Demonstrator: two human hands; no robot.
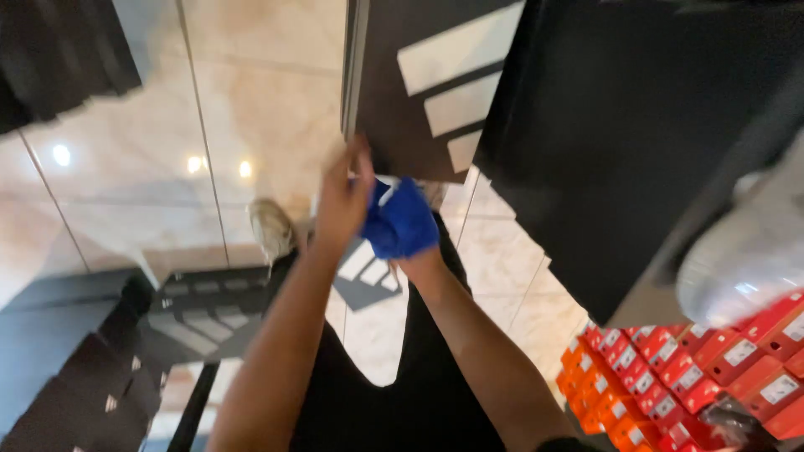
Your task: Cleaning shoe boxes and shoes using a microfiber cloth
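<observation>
Seen from above, a person's two bare forearms reach forward over a glossy tiled floor (pixel 251 109). The left hand (pixel 342 201) pinches the edge of a blue glove (pixel 402 222) that covers the closed right hand (pixel 412 234), the two hands touching at centre just below a dark box with three pale stripes (pixel 427 75). Stacked red and orange shoeboxes (pixel 670 377) sit at the near right, and a pale shoe (pixel 272 228) rests on the floor left of the hands.

At twelve o'clock, the soft blue cloth (pixel 404 219) looked matt; the beige polished stone floor tiles (pixel 251 100) shone glossy; at four o'clock, red and orange cardboard boxes (pixel 670 377) looked smooth.
</observation>
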